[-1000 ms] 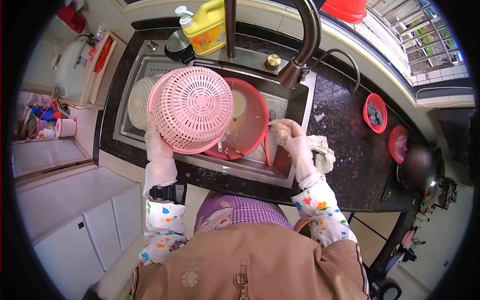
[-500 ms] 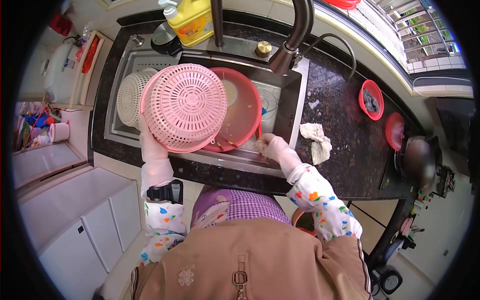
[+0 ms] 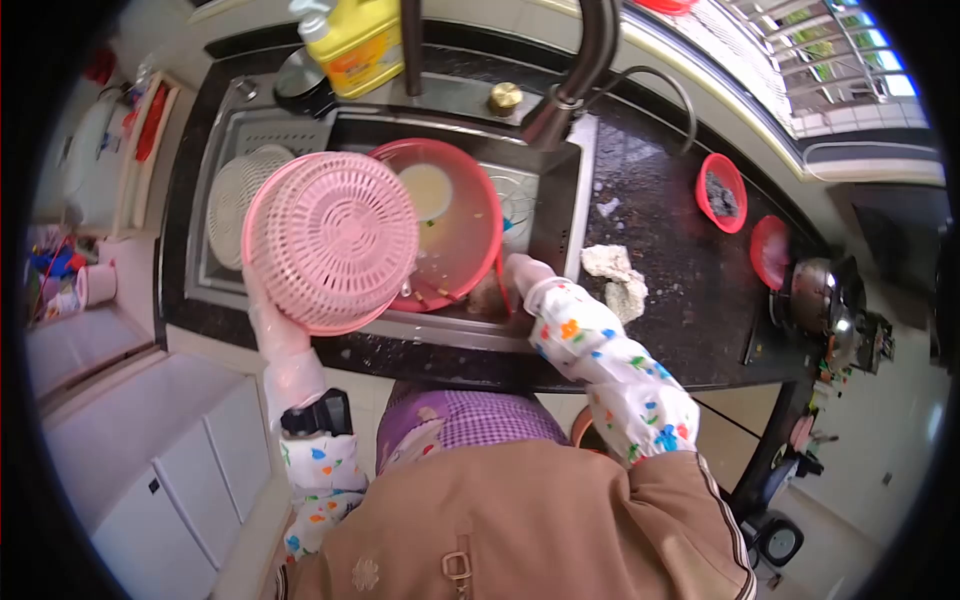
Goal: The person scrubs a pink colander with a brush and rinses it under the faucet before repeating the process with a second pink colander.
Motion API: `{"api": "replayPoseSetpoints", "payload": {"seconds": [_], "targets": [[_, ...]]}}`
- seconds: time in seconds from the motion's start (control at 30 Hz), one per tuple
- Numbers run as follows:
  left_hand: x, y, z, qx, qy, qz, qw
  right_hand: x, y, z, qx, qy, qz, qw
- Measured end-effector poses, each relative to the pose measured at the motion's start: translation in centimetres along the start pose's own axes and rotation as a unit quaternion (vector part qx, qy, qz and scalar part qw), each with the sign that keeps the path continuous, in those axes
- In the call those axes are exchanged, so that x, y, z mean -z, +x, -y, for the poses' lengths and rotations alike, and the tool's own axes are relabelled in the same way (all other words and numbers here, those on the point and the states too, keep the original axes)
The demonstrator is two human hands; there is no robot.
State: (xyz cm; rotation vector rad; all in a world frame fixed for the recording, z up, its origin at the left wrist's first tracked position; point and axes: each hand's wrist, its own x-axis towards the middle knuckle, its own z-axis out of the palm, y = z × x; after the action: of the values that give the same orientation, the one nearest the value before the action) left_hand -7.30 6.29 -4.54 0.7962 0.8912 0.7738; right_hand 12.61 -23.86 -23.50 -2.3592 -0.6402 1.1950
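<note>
My left hand (image 3: 275,325), in a translucent glove, is closed on the rim of a pink colander (image 3: 340,235). The colander is tipped with its slotted base towards me, over the left part of a red basin (image 3: 470,255). Cloudy water, a pale round dish (image 3: 426,192) and brown sticks (image 3: 432,293) show in the basin. My gloved right hand (image 3: 528,278) reaches into the sink (image 3: 552,190) at the basin's near right side. A thin red strip (image 3: 502,285) lies beside it; I cannot make out whether the fingers hold it.
A pale colander (image 3: 238,205) sits on the left drainer. Behind stand a yellow jug (image 3: 358,50) and the faucet (image 3: 570,90). To the right are a crumpled white cloth (image 3: 615,278), a red bowl (image 3: 722,193) with grey scouring pads and another red bowl (image 3: 770,252).
My left hand and the pink colander have shifted left and nearer to me, uncovering more of the basin. My right hand has moved up slightly, and its fingers are now less visible.
</note>
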Motion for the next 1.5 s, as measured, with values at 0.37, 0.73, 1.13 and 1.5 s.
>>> {"api": "replayPoseSetpoints", "payload": {"seconds": [0.37, 0.73, 1.13, 1.5], "targets": [[-3.0, -0.6, -0.1, 0.017, 0.074, 0.062, 0.995, -4.2, 7.6, -1.3, -0.285, 0.215, -0.275, 0.893], [-4.6, 4.4, 4.5, 0.015, 0.029, 0.089, 0.996, 6.4, -4.2, 6.8, -0.076, 0.152, -0.365, 0.916], [-6.3, 8.9, 18.6, 0.231, 0.159, 0.030, 0.959, 11.7, -16.2, 8.2, 0.094, -0.072, -0.288, 0.950], [-9.8, 6.4, 17.9, 0.111, 0.426, 0.105, 0.891, 10.7, -6.2, 8.6, 0.012, -0.033, -0.237, 0.971]]}}
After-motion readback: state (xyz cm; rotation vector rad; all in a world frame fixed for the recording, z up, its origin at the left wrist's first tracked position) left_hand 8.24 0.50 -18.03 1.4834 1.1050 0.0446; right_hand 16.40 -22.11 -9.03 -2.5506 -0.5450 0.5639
